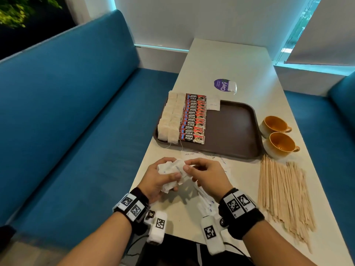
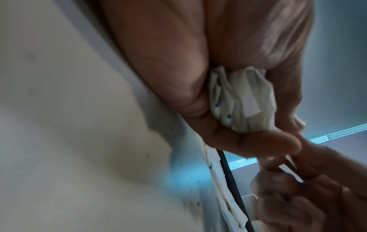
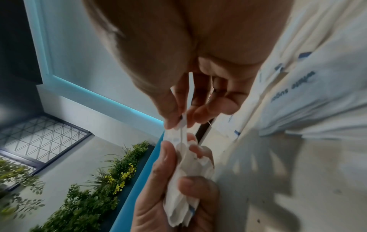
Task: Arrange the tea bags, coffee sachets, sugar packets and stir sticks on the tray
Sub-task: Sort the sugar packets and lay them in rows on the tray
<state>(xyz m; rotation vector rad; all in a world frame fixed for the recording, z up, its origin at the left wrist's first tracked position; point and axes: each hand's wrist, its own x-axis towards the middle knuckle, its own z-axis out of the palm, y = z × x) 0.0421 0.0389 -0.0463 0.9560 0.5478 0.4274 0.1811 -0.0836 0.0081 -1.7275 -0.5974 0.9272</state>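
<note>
My left hand (image 1: 163, 179) grips a crumpled bunch of white sugar packets (image 1: 172, 169) above the table's near edge; the bunch (image 2: 244, 102) shows in its curled fingers. My right hand (image 1: 192, 168) pinches the edge of one packet (image 3: 183, 124) of that bunch between thumb and forefinger. The brown tray (image 1: 230, 127) lies beyond, with two columns of tea bags (image 1: 171, 118) at its left, a column of red coffee sachets (image 1: 194, 120) beside them, and two sugar packets (image 1: 213, 102) at the far edge. Wooden stir sticks (image 1: 282, 191) lie in a heap at the right.
Loose sugar packets (image 1: 213, 158) lie on the white table (image 1: 240, 64) between my hands and the tray, more under my right wrist (image 1: 205, 203). Two orange cups (image 1: 276, 135) stand right of the tray. A purple round label (image 1: 222, 85) lies behind it. Blue benches flank the table.
</note>
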